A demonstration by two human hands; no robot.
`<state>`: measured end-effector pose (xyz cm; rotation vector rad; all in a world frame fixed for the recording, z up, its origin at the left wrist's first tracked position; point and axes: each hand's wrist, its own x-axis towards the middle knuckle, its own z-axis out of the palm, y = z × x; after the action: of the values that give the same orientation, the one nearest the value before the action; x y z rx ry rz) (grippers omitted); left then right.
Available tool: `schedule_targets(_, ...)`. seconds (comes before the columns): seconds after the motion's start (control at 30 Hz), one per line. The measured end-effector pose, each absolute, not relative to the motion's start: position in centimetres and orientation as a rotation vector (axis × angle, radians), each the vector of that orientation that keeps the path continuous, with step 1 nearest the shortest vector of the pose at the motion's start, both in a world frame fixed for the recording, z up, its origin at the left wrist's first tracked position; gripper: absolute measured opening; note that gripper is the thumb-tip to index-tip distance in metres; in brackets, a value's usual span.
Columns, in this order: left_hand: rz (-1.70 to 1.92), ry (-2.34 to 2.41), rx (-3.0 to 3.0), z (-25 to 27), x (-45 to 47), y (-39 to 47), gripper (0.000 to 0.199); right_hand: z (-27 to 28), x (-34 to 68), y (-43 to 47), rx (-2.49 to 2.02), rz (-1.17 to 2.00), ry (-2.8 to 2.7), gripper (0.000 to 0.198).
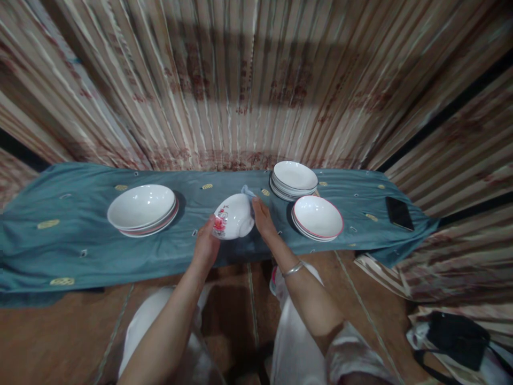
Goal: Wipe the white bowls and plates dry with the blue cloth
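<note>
A white bowl [237, 216] with a red flower print is tipped on its side over the table, its foot ring facing right. My left hand [206, 243] is closed on the bowl's left rim. Beside the foot ring, my right hand [262, 218] grips a light blue cloth [247, 191], part of which sticks out above the fingers. To the right is a stack of white bowls with red rims [318, 216]. Behind it stands a stack of dark-rimmed white plates or bowls [295, 176]. Farther left sits another stack of white bowls [142, 207].
A blue-green cloth with yellow patterns covers the long table [92, 262]. A black phone [399, 213] lies near its right end. Patterned curtains [248, 80] hang behind the table. On the lower right, a black bag [459, 339] rests beside the striped fabric.
</note>
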<state>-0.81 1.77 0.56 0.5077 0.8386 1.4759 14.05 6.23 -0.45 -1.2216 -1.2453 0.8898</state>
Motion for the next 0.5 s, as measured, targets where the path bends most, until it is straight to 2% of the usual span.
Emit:
schedule_targets(0.23, 1.475, 0.785, 0.328, 1.7, -1.1, 1.7, 0.038, -1.9, 12.5, 6.1, -1.247, 1.058, -1.086, 0.062)
schedule_targets(0.5, 1.481, 0.716, 0.227, 2.3, -1.8, 1.7, 0.045, -2.2, 10.7, 4.6, -1.334, 1.105, -1.052, 0.053)
